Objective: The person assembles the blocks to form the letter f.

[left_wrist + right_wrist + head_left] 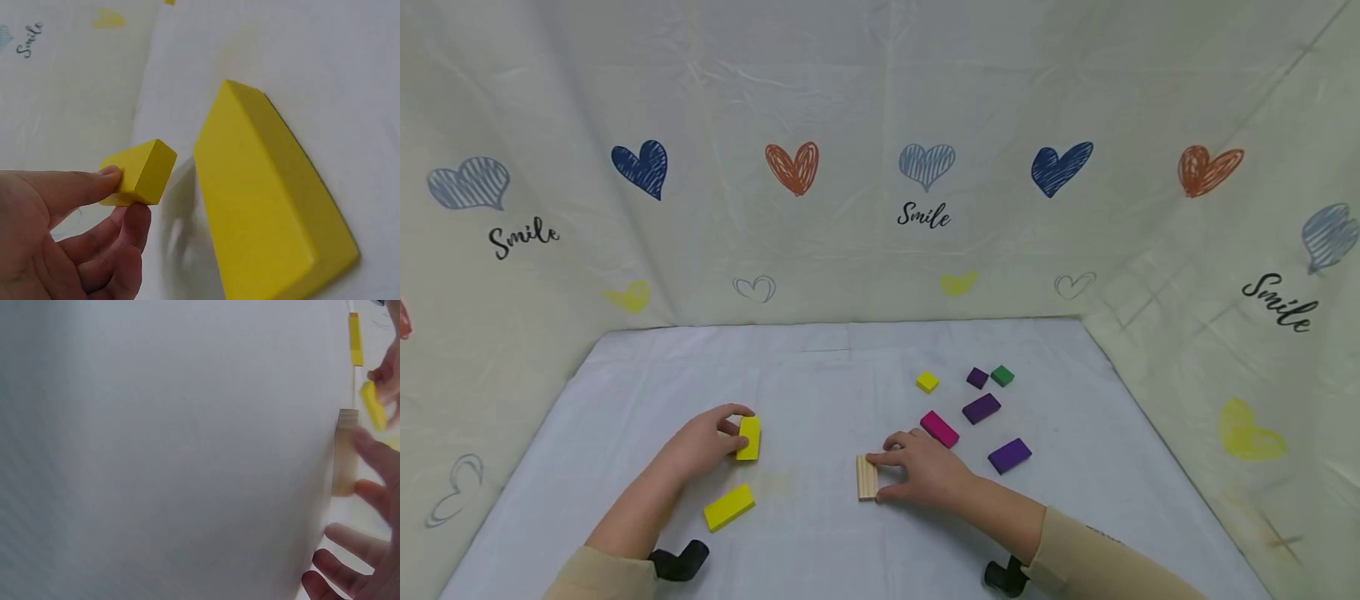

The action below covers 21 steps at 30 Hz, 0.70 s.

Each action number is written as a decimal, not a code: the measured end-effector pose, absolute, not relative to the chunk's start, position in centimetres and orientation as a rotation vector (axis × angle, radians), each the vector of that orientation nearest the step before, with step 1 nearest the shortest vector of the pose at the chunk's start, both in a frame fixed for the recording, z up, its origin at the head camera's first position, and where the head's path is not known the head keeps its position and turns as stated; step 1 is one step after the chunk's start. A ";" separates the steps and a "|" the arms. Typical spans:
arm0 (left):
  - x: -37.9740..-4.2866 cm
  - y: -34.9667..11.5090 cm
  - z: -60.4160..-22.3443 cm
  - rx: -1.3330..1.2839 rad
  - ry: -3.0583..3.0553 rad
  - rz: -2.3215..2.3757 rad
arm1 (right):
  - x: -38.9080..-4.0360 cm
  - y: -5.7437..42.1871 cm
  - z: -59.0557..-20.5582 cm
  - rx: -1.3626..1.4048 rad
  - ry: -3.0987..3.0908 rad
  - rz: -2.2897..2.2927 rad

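My left hand (pixel 703 442) pinches a yellow rectangular block (pixel 751 437) between thumb and fingers. In the left wrist view the held block (pixel 153 175) appears above the cloth. Nearer my forearm, a second yellow block (pixel 729 507) lies flat on the table. My right hand (pixel 925 468) is beside a plain wooden block (pixel 867 478), thumb and index finger spread, their tips right at its near and far right corners. In the right wrist view the fingertips overlap the side of the wooden block (pixel 345 462), and the other fingers are spread.
Beyond my right hand lie a pink block (pixel 940 429), two purple blocks (pixel 982 408), and small yellow (pixel 927 382), purple (pixel 977 377) and green (pixel 1002 376) pieces. A white cloth (pixel 805 550) covers the table. Behind it hangs a heart-printed sheet (pixel 850 242).
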State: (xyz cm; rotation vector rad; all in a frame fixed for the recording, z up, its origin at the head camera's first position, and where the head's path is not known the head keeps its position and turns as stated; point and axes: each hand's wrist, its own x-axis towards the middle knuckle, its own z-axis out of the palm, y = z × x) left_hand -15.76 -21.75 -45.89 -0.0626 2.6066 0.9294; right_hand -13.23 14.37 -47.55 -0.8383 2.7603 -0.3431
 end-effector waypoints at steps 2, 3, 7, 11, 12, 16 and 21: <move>-15.9 -21.3 -45.8 -0.071 2.591 0.996 | -13.2 14.4 -47.5 -0.836 2.761 -0.345; -16.1 -20.9 -45.8 -0.075 2.578 1.032 | -13.2 14.4 -47.5 -0.835 2.760 -0.345; -16.7 -19.2 -45.6 -0.066 2.525 1.154 | -13.2 14.3 -47.5 -0.831 2.762 -0.347; -17.5 -16.9 -45.4 -0.040 2.498 1.233 | -13.1 14.3 -47.4 -0.829 2.764 -0.347; -17.7 -16.2 -45.4 -0.036 2.495 1.252 | -13.2 14.3 -47.4 -0.826 2.763 -0.348; -18.3 -13.6 -45.7 -0.010 2.489 1.303 | -13.2 14.3 -47.4 -0.818 2.752 -0.360; -18.8 -10.7 -46.5 0.022 2.455 1.331 | -13.3 14.4 -47.6 -0.815 2.748 -0.367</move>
